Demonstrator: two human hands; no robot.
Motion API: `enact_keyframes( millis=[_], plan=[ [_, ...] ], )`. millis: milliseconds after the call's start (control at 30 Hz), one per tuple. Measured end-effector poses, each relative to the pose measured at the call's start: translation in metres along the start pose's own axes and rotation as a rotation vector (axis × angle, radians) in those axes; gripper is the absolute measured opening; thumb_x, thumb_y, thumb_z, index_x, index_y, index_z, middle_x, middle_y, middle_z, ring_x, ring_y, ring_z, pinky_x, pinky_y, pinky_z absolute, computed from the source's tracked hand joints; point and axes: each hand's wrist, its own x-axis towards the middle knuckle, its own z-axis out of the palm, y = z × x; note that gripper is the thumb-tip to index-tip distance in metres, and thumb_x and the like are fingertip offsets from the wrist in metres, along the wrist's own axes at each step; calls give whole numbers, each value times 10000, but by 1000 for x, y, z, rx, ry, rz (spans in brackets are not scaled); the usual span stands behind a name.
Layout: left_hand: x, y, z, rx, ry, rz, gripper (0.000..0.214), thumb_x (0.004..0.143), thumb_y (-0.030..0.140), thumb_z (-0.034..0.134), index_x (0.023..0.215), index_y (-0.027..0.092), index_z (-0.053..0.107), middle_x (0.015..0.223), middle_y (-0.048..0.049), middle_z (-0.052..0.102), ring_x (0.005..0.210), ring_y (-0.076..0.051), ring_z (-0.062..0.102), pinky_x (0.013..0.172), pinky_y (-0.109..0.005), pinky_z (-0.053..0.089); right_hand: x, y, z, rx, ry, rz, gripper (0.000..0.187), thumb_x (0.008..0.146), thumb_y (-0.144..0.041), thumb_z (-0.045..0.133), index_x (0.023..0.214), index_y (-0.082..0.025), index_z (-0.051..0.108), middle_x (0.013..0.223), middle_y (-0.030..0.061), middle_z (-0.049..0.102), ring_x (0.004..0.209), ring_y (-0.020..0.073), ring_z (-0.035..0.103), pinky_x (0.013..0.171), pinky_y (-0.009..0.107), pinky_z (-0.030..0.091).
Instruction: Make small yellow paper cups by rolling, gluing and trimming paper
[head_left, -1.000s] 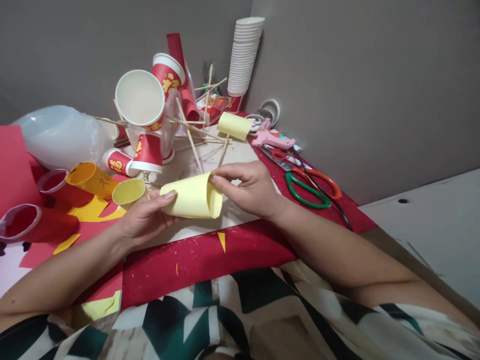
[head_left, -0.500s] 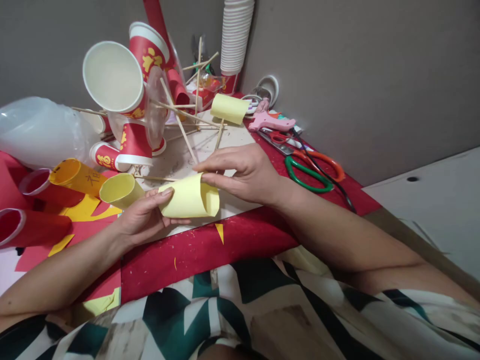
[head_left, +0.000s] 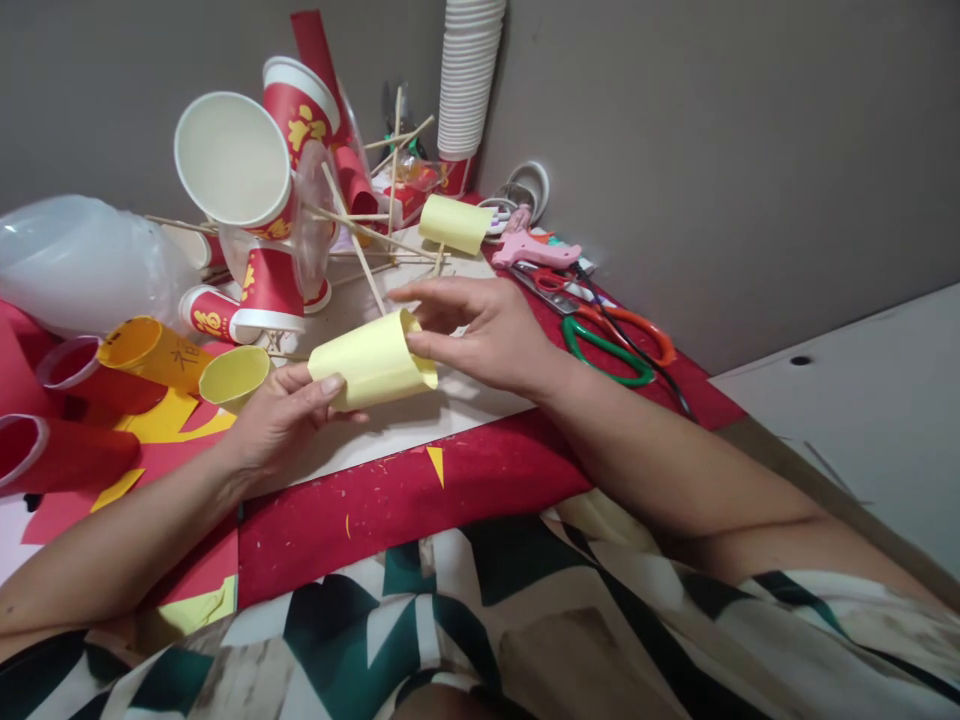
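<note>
A rolled pale yellow paper tube (head_left: 367, 365) lies on its side in my left hand (head_left: 274, 425), thumb in front and fingers behind. Its open end, slightly bent at the rim, faces right. My right hand (head_left: 491, 325) is at that end; its thumb reaches the rim while the other fingers stand apart above it. Just left of the held tube is a second yellow paper tube (head_left: 234, 378), its opening toward me. Another yellow roll (head_left: 455, 224) rests farther back on the pale board (head_left: 480, 385).
Red and white paper cups (head_left: 232, 160) joined with thin sticks (head_left: 352, 235) stand behind my hands. Several red and orange tubes (head_left: 154, 355) lie left, near a clear plastic bag (head_left: 90, 265). A pink glue gun (head_left: 536, 248), green-handled scissors (head_left: 607, 352) and a tall cup stack (head_left: 471, 80) are beyond.
The yellow tube has been raised and tilted, its right end turning so less of its inside shows. My right thumb and fingers have spread apart at the rim.
</note>
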Motion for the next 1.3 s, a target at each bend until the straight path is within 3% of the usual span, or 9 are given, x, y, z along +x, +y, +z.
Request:
enact_keyframes(
  millis=[100,233,433,567,733,800,900,1133,1300],
  plan=[
    [3,-1,-3,-68,-43,-81,211,736,334,882,687,160,773,699,-35,738,688,-151,702,658,-243,643,1,3,-6,-116,-39,-180,369,879,-269,697,1246,-245,726,1079,8,779,863,119,711,763,246,587],
    [9,-5,-11,-93,-92,-146,243,722,353,896,789,138,805,796,-81,776,702,-167,724,630,-242,651,-1,6,-7,-268,-60,-379,192,953,-230,618,1024,-224,796,958,6,807,879,124,751,786,226,584],
    [10,-5,-17,-33,-194,-129,272,691,353,923,864,168,826,743,-40,776,660,-141,723,697,-246,659,-4,7,7,-164,119,-165,167,847,-93,685,863,-187,822,811,6,806,708,113,749,670,172,573],
    [8,-4,-13,-35,-147,-103,221,721,357,902,693,163,800,697,-32,762,626,-122,708,657,-202,639,-6,13,8,-133,46,-38,174,819,-88,692,847,-197,824,771,-13,801,651,115,736,606,171,577],
    [10,-7,-13,-114,-142,-107,213,768,322,864,896,155,829,963,-105,802,784,-167,736,632,-198,644,-5,13,-2,-242,-121,-229,465,873,-194,699,1333,-257,681,1190,43,774,953,155,756,795,254,627],
    [10,-7,-14,-127,-172,-135,247,767,329,864,932,148,828,1005,-128,798,806,-176,737,622,-192,641,-5,10,-3,-293,-139,-323,430,894,-205,690,1318,-274,688,1214,48,766,1040,175,746,879,296,625],
    [10,-7,-14,-149,-203,-180,327,729,355,893,965,138,826,1015,-149,792,811,-185,736,600,-187,633,-9,7,-1,-369,-120,-394,278,908,-153,649,1128,-262,778,1021,30,811,915,164,774,821,279,636],
    [12,-9,-16,-59,-273,-89,318,746,309,881,1041,208,818,994,-75,796,828,-131,705,682,-180,615,-20,11,6,-277,145,-162,299,844,-104,704,1011,-323,822,866,-24,815,728,150,764,647,256,614],
    [11,-6,-17,122,-215,15,289,740,377,878,977,217,834,890,-29,798,701,-80,652,654,-147,580,-20,15,9,-201,72,-14,214,840,-146,722,971,-275,831,848,3,814,716,160,768,636,257,623]
  ],
)
